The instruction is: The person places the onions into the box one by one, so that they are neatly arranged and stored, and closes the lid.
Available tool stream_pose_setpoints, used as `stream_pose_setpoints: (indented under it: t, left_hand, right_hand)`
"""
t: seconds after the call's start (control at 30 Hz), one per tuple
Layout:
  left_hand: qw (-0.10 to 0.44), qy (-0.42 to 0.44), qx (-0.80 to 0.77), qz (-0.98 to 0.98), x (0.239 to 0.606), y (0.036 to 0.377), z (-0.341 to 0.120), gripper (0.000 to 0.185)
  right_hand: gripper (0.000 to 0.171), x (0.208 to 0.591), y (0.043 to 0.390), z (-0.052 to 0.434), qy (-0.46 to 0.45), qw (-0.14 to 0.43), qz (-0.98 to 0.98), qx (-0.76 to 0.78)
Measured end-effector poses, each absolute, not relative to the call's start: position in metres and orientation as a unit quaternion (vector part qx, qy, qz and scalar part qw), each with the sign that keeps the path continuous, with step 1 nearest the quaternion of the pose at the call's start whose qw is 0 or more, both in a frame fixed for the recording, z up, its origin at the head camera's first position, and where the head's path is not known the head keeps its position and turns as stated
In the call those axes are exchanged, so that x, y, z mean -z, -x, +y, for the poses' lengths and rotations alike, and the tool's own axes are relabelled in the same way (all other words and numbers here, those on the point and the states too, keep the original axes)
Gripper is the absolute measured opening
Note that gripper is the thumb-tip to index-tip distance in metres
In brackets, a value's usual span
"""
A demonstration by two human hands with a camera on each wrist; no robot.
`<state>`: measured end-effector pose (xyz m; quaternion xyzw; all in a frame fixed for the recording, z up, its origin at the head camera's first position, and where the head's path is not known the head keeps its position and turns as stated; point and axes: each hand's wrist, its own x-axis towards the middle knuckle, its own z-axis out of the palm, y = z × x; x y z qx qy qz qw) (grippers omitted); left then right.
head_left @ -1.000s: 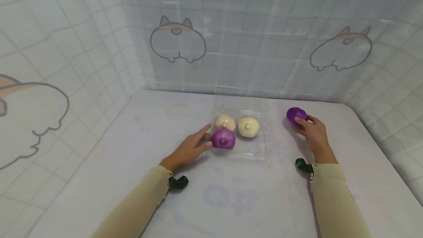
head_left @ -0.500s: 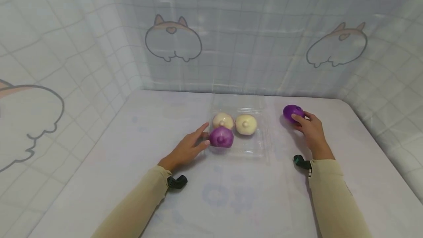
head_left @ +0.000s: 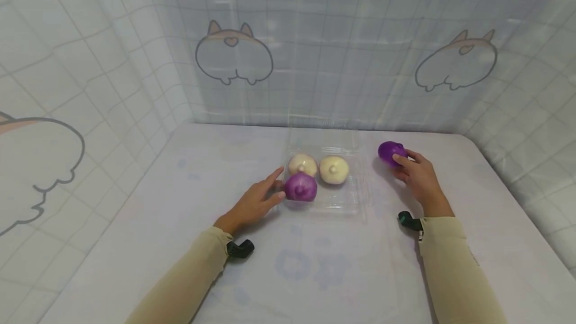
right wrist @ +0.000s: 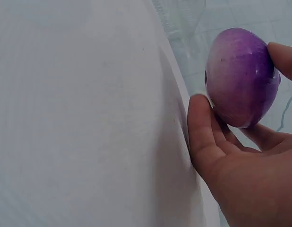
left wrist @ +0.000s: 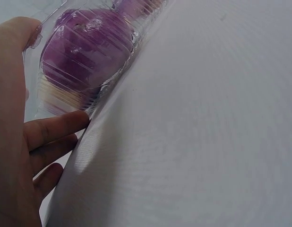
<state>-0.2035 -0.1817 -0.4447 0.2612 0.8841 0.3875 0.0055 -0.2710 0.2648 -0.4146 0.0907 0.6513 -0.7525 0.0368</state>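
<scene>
A clear plastic clamshell box (head_left: 339, 204) lies with its lid raised in the head view. Inside sit a purple onion (head_left: 300, 187) at the near left corner and two pale onions, a left one (head_left: 303, 164) and a right one (head_left: 334, 169). My left hand (head_left: 253, 203) rests at the box's left side, thumb and index finger spread. In the left wrist view its thumb (left wrist: 28, 30) is at the rim and the other fingers lie along the wall. To the right of the box, my right hand (head_left: 418, 176) holds another purple onion (right wrist: 240, 78) between thumb and fingers.
The white cloth-covered table (head_left: 315, 279) carries faint blue prints. Behind it and at both sides hang grid-patterned curtains (head_left: 346, 64) with cartoon animal drawings. A dark wrist device (head_left: 240, 249) sticks out of each sleeve.
My right hand has moved slightly left toward the box with the purple onion in its grip. The left hand stays beside the box. The whole head view has shifted a little.
</scene>
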Motion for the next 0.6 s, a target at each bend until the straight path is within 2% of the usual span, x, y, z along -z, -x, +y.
stream_pose_setpoints:
  t: [0.23,0.6]
  left_hand:
    - [0.007,-0.258,-0.379,0.889,0.444,0.203,-0.182,0.071]
    - [0.006,-0.255,-0.377,0.89,0.445,0.202,-0.182,0.071]
  right_hand:
    - [0.088,0.403,0.267,0.262,-0.073,0.074,0.589,0.801]
    - [0.08,0.392,0.264,0.25,-0.047,0.07,0.549,0.831]
